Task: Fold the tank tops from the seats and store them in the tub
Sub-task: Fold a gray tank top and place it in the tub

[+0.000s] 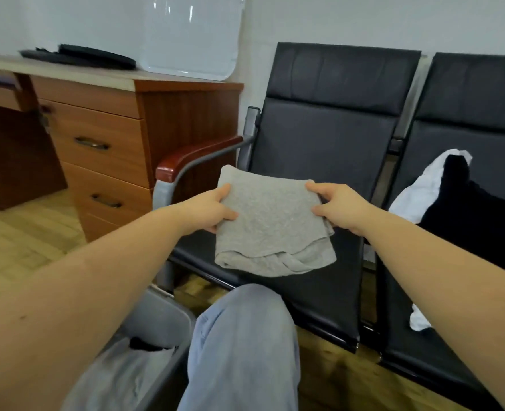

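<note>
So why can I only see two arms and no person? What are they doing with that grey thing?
The camera sits on the person's head and looks forward and down, so you see what they see: their own arms and knee, not their face. There is only this one picture. The left hand and the right hand each pinch a side of a folded grey knit tank top, holding it up over the black padded seat. On the next black seat, to the right, a crumpled black garment and a white garment lie in a pile, not folded yet. At bottom left is a grey plastic tub on the floor with some grey and black cloth already inside. Behind stands a brown wooden desk with drawers.
</note>
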The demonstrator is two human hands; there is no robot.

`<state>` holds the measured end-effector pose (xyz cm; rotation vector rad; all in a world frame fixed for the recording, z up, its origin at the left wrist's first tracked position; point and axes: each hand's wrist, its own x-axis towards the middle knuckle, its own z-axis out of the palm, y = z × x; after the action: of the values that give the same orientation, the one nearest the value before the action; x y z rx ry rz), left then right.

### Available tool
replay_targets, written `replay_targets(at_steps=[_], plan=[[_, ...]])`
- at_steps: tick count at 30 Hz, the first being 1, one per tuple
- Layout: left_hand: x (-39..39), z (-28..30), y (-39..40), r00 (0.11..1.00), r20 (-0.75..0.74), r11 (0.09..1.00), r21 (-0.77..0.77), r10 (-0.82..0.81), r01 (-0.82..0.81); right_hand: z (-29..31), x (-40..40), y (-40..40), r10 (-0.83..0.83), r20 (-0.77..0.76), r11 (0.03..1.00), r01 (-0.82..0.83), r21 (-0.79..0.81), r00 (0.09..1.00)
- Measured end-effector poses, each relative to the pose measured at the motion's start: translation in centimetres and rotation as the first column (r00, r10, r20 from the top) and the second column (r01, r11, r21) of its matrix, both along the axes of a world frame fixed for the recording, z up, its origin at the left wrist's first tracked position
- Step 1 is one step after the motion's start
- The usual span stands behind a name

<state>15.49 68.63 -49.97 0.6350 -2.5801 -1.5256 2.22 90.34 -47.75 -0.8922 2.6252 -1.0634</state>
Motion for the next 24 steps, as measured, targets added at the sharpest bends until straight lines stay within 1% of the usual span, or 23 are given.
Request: replay_targets(at_steps=[2,5,10,12,16,18,21,24], plan=[[2.2,0.2,-2.0,0.999,0.021,0.999,0.022,0.048,-0.048,0.1,1.2,-2.8,0.057,0.008,0.998,-0.057,0.016,0.998],[6.1,0.0,-5.3,0.991,0.058,0.992,-0.007,0.124,-0.124,0.1,3.1,-7.5,0.156,-0.002,0.987,-0.156,0.049,0.988],[13.3,-1.3,-10.2,0.954,0.086,0.957,-0.016,0.289,-0.288,-0.9,7.1,-15.5,0.324,-0.053,0.942,-0.317,0.108,0.945],[16.3,-2.5,-11.6,0.928,0.090,0.932,0.012,0.361,-0.363,-1.9,8.9,-18.5,0.400,-0.076,0.913,-0.390,0.117,0.913],[22.6,-6.5,-13.3,0.863,0.113,0.850,0.154,0.492,-0.504,-4.6,13.4,-23.3,0.514,-0.073,0.852,-0.499,0.160,0.855],[25.6,-8.3,-13.7,0.833,0.128,0.810,0.194,0.538,-0.553,-6.2,15.8,-25.0,0.554,-0.068,0.823,-0.534,0.195,0.830],[29.2,-10.4,-13.9,0.798,0.144,0.769,0.212,0.586,-0.603,-9.1,18.9,-26.9,0.617,-0.039,0.772,-0.596,0.220,0.786],[31.9,-12.2,-13.9,0.773,0.167,0.744,0.209,0.612,-0.634,-11.9,21.4,-28.0,0.646,0.005,0.743,-0.631,0.221,0.763]])
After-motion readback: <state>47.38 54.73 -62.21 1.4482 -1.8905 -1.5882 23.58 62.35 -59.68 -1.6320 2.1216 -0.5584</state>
